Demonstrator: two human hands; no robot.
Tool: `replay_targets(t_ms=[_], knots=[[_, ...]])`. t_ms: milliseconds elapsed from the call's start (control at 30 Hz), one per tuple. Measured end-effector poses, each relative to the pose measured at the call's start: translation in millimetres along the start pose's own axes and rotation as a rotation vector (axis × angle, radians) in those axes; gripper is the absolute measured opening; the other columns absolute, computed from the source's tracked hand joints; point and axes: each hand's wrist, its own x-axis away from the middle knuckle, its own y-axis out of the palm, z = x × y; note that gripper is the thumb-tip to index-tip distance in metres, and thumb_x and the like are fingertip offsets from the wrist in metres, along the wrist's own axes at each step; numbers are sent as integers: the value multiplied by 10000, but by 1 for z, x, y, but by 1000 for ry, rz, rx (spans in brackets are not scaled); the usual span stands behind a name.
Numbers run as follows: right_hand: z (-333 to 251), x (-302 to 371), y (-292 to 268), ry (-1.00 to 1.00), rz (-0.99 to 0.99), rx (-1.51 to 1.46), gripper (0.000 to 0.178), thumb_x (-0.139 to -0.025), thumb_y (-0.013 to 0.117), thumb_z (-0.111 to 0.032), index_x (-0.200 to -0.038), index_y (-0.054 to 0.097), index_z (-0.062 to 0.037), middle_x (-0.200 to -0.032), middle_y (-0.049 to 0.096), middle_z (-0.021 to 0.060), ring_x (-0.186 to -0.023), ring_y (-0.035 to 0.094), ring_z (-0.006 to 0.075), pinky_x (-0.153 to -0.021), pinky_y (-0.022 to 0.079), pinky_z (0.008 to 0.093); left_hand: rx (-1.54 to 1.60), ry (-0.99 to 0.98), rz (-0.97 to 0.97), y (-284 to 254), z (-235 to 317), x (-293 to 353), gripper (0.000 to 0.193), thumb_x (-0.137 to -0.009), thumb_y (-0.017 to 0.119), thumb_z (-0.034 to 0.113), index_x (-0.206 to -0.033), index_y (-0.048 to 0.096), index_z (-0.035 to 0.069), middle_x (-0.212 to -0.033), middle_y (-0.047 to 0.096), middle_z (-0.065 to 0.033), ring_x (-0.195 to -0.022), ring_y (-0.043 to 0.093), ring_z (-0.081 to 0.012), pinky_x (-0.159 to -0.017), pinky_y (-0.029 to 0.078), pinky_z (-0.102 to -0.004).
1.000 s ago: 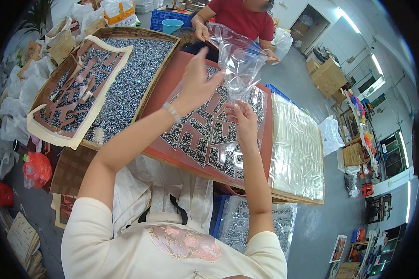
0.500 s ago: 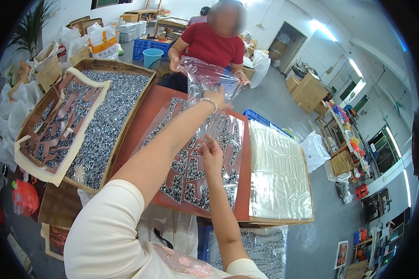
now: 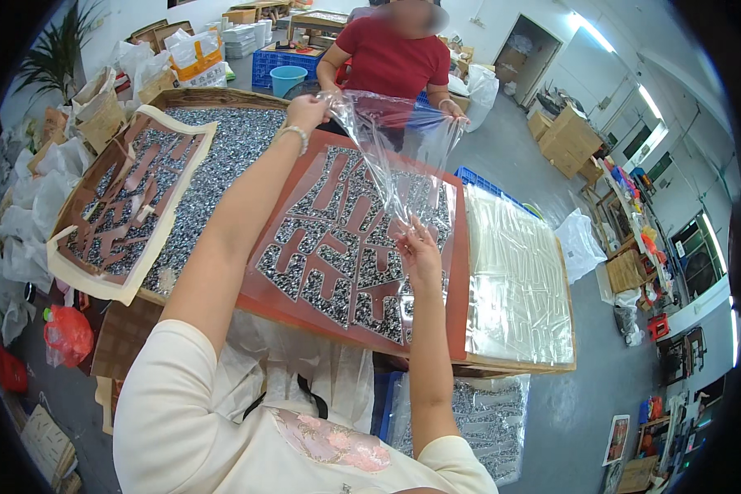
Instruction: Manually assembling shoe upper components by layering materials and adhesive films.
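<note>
Left hand point(image 3: 307, 109) stretches far out, fingers pinched on the top corner of the clear film point(image 3: 395, 156); right hand point(image 3: 418, 247) pinches its near edge, low over the red template point(image 3: 350, 247) on the table point(image 3: 502, 362). The film hangs stretched between them, above the template. Across the table a person in red point(image 3: 395, 62) grips the far edge. Best handled, I'd say, by keeping even tension on every corner, so the film stays flat and doesn't cling to itself
</note>
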Motion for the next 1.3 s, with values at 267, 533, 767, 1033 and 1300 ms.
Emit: replay_targets(t_ms=[267,533,767,1033,1300], knots=[[8,46,14,47,-1,42,413,-954,461,-53,-1362,428,-106,-1241,573,108,-944,609,154,-807,480,301,554,-304,-176,-96,-30,128,130,-880,622,114,-952,619,6,-879,681,-100,-767,665,-163,-720,549,-265],[-8,84,31,34,32,119,414,-954,425,-14,-1361,439,-90,-1243,571,114,-874,588,124,-808,481,282,771,-324,-71,-112,-59,206,129,-902,591,73,-974,572,-32,-870,664,-111,-766,654,-169,-735,544,-259],[-46,103,-9,39,-70,80,451,-907,461,47,-1349,449,-39,-1239,572,135,-838,591,93,-779,502,230,797,-333,-87,-122,-41,241,108,-909,591,95,-954,576,-3,-890,679,-103,-776,652,-153,-743,522,-249],[-67,104,-38,58,46,89,460,-892,509,38,-1342,446,-28,-1184,594,126,-879,596,122,-776,506,241,792,-415,-49,-152,-40,266,61,-918,565,74,-946,575,21,-881,674,-117,-790,649,-167,-784,530,-271],[-35,95,-19,41,-21,196,403,-953,501,-121,-1336,434,-15,-1068,619,107,-873,591,137,-797,487,257,823,-382,-93,-162,-77,255,153,-907,614,196,-853,561,63,-813,682,-99,-742,639,-146,-731,505,-269]])
